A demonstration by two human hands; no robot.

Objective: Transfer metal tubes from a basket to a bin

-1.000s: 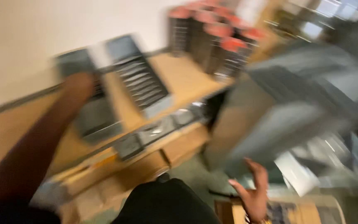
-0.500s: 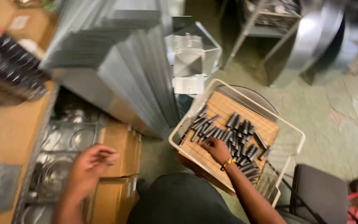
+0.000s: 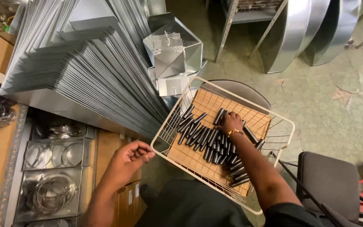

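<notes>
My right hand (image 3: pixel 228 122) pinching a dark metal tube (image 3: pixel 219 115) in wire basket (image 3: pixel 171 122); left hand (image 3: pixel 132 156) curled, gripping nothing. Basket perched on chair (image 3: pixel 244 90), may tip, spilling tubes.

Bare forearms, dark clothing

A gold bracelet circles the right hand (image 3: pixel 229 122) wrist above the wire basket (image 3: pixel 289 122); dark trousers below.

A single head-worn camera is looking steeply down from close above the person's lap, with a white wire basket (image 3: pixel 225 143) sitting at frame centre, stacked sheet metal (image 3: pixel 85 71) filling the upper left, and green floor (image 3: pixel 341 105) showing at right.
</notes>
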